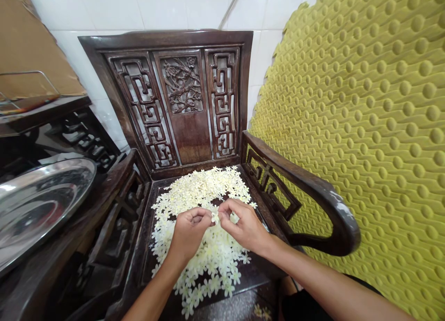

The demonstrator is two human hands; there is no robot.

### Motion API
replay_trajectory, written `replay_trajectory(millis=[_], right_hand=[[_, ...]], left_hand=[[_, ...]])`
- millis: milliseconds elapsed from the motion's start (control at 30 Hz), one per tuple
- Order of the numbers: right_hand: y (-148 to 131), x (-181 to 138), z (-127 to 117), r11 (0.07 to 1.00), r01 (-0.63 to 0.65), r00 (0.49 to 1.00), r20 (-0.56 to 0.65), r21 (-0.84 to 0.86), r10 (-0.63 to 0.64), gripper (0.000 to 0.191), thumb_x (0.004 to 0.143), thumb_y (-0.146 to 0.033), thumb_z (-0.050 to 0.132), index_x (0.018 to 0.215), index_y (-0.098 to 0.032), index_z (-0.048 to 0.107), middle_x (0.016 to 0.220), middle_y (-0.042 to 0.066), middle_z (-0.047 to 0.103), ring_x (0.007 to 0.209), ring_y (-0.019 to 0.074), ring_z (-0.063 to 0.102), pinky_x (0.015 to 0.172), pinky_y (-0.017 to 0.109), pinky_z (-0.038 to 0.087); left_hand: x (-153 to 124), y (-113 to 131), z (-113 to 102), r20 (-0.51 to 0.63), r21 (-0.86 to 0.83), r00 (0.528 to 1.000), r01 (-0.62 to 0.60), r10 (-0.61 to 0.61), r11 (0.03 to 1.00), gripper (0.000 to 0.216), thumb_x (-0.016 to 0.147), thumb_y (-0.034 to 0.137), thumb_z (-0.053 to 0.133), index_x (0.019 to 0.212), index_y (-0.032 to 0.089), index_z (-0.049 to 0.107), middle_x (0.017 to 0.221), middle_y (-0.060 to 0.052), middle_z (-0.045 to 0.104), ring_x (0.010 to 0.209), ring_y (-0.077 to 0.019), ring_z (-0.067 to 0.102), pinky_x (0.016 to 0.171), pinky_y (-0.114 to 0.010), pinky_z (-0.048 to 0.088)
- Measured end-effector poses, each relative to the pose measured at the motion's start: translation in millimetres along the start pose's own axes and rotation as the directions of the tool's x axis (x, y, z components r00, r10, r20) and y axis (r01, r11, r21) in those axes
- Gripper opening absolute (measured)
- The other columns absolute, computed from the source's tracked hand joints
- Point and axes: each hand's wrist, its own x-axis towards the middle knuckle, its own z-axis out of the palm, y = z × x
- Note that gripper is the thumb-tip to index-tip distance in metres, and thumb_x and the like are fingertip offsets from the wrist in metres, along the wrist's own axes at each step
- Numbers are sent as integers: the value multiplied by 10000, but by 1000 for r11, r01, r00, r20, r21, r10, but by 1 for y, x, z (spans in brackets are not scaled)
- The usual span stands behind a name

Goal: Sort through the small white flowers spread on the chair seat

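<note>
1. Cream blossoms (205,186) lie heaped on the seat of a carved dark-wood armchair (163,38).
2. Our left hand (189,233) and right hand (243,226) nearly meet, pinching one blossom (215,217).
3. We note white wall tiles (104,10) behind, a studded yellow mat (365,126) beside.

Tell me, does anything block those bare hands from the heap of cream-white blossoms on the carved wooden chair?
Nothing visible: the left hand and right hand sit directly above the cream-white blossoms, one blossom between their fingertips.
</note>
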Motion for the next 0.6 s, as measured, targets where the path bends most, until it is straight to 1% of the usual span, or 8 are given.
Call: replay_trajectory(millis=[200, 367, 533, 600], right_hand=[[2, 1, -1, 999, -30, 998, -54, 42, 33, 100, 864, -110, 521, 813, -192, 551, 745, -8, 561, 711, 138, 536, 673, 254, 399], [1, 1, 0, 999, -24, 999, -47, 38, 26, 96, 862, -109, 531, 819, -190, 557, 740, -13, 563, 706, 133, 541, 677, 253, 402], [0, 0, 0, 1000, -3, 1000, 9, 1, 3, 71, 874, -138, 549, 836, -193, 574, 744, -11, 583, 716, 139, 550, 694, 260, 405], [1, -1, 0, 1000, 3, 1000, 19, -4, -3, 70, 878, -143, 551, 839, -195, 579, 742, -11, 587, 715, 139, 549, 697, 262, 408]], left_hand=[[2, -1, 0, -53, -46, 998, 20, -22, 999, 101, 757, 254, 678, 754, 154, 692, 711, -12, 704, 706, -152, 666, 707, -251, 526], [2, 2, 1, -92, -4, 995, -23, 22, 1000, 128, 740, 272, 716, 787, 153, 702, 738, -16, 713, 717, -140, 653, 693, -223, 522], [-1, 5, 3, 12, -21, 999, -48, 48, 999, 141, 747, 291, 722, 781, 155, 717, 769, -35, 739, 739, -160, 670, 713, -247, 539], [-2, 4, 3, 29, -22, 998, -53, 54, 998, 142, 743, 291, 725, 773, 153, 724, 769, -43, 745, 742, -171, 676, 711, -259, 545]])
